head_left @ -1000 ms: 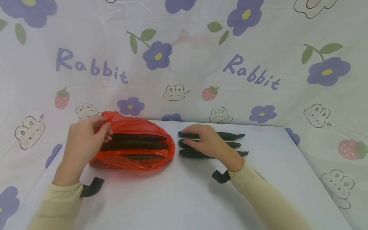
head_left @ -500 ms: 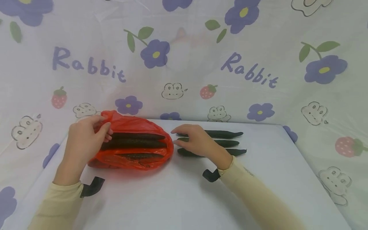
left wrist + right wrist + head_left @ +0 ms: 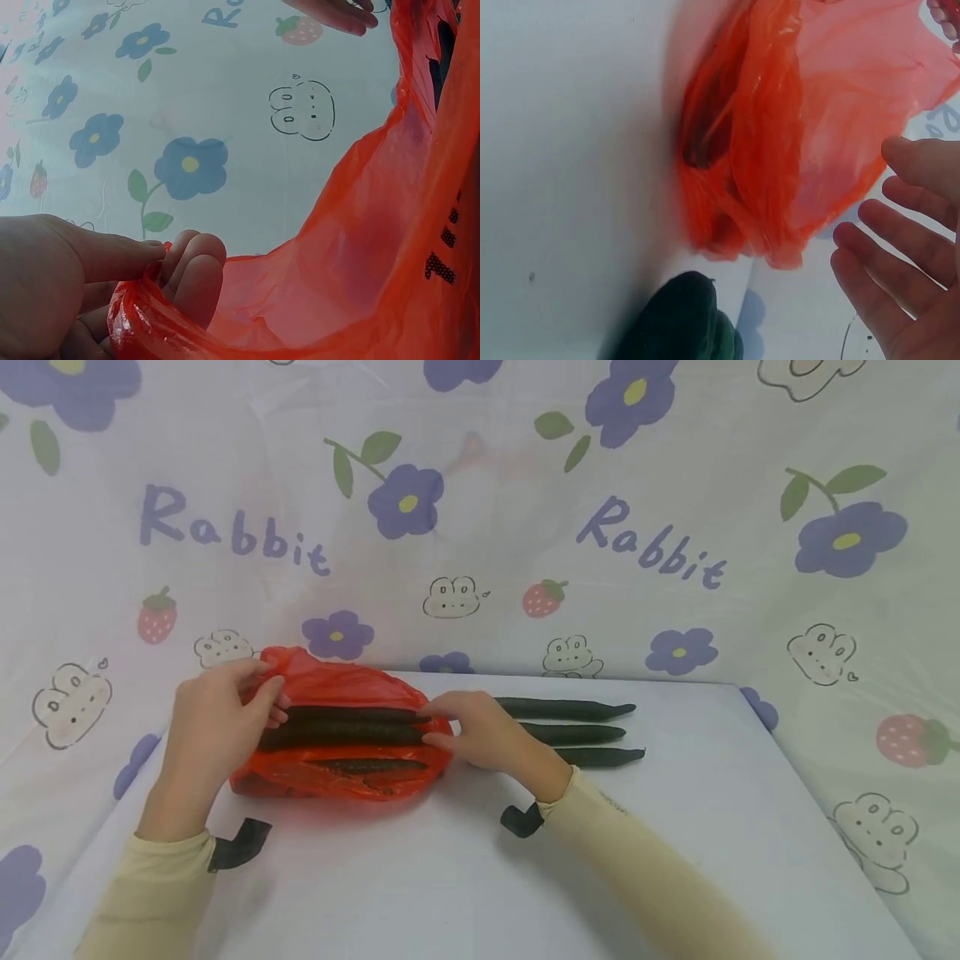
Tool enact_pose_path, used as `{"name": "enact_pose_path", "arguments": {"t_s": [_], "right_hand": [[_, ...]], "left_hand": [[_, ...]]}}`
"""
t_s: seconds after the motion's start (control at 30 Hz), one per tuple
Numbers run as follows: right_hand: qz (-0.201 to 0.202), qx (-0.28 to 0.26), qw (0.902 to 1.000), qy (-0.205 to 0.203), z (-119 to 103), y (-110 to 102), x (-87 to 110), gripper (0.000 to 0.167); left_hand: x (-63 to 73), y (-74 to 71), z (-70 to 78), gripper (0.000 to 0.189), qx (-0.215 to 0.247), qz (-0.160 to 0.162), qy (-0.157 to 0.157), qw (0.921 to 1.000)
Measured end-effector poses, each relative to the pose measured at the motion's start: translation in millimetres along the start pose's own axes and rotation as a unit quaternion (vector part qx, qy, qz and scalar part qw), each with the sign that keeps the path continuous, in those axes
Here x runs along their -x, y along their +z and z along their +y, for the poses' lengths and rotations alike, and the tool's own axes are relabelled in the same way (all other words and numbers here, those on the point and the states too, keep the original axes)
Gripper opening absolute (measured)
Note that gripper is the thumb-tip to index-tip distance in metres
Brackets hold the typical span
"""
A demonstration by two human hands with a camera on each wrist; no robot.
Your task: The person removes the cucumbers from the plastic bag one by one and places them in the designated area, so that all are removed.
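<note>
A red plastic bag point(image 3: 341, 681) lies at the left of the table with several dark green cucumbers point(image 3: 348, 733) inside. My left hand point(image 3: 217, 718) pinches the bag's rim between thumb and fingers at its upper left; the left wrist view shows the gathered plastic point(image 3: 142, 300) there. Over the bag's right end is my right hand point(image 3: 487, 731), fingers extended. In the right wrist view the fingers point(image 3: 900, 232) are spread, with nothing held. Three loose cucumbers point(image 3: 570, 708) lie side by side to the right, their left ends hidden behind the right hand in the head view.
A white table point(image 3: 420, 885) carries everything. Behind it hangs a pale cloth point(image 3: 495, 518) printed with flowers, rabbits and strawberries. Black straps point(image 3: 240, 845) stick out at both wrists.
My right hand has moved left, from over the loose cucumbers to the bag's right end. The left hand keeps its pinch on the bag in about the same place.
</note>
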State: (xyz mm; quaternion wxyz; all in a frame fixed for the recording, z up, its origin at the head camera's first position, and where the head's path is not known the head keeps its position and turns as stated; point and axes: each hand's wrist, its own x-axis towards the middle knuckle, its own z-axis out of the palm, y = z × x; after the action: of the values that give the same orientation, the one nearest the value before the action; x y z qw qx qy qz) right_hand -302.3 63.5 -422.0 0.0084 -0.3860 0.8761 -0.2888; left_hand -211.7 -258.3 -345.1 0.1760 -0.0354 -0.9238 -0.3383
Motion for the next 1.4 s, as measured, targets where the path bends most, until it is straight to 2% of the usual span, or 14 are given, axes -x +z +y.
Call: {"name": "enact_pose_path", "arguments": {"t_s": [0.43, 0.57, 0.67, 0.87, 1.07, 1.23, 1.4], "right_hand": [[-0.012, 0.003, 0.9999, -0.005, -7, 18, -10.9, 0.031], [-0.024, -0.01, 0.9996, -0.006, -10, 25, -14.2, 0.031], [-0.032, 0.0, 0.9995, -0.003, -10, 31, -17.0, 0.032], [-0.056, 0.036, 0.9977, 0.012, -5, 43, -20.2, 0.031], [-0.085, 0.054, 0.9944, 0.033, -7, 46, -20.5, 0.032], [-0.12, 0.109, 0.9857, 0.045, -12, 52, -20.9, 0.031], [-0.125, 0.168, 0.9766, 0.049, -19, 59, -20.7, 0.026]], "left_hand": [[0.2, -1.4, 2.3, 0.029, 0.003, -0.002, -0.006, 1.0], [-1.2, -0.7, 1.5, 0.029, 0.003, -0.005, -0.008, 0.9999], [-2.1, -0.3, 0.4, 0.028, 0.001, -0.005, -0.008, 1.0], [-3.7, 1.2, -1.7, 0.027, 0.001, -0.005, -0.003, 1.0], [-4.4, 0.6, -0.8, 0.026, 0.001, -0.004, -0.001, 1.0], [-4.1, -0.5, 0.0, 0.028, 0.001, -0.008, -0.007, 0.9999], [-3.3, -0.2, -0.2, 0.028, 0.004, -0.009, -0.007, 0.9999]]}}
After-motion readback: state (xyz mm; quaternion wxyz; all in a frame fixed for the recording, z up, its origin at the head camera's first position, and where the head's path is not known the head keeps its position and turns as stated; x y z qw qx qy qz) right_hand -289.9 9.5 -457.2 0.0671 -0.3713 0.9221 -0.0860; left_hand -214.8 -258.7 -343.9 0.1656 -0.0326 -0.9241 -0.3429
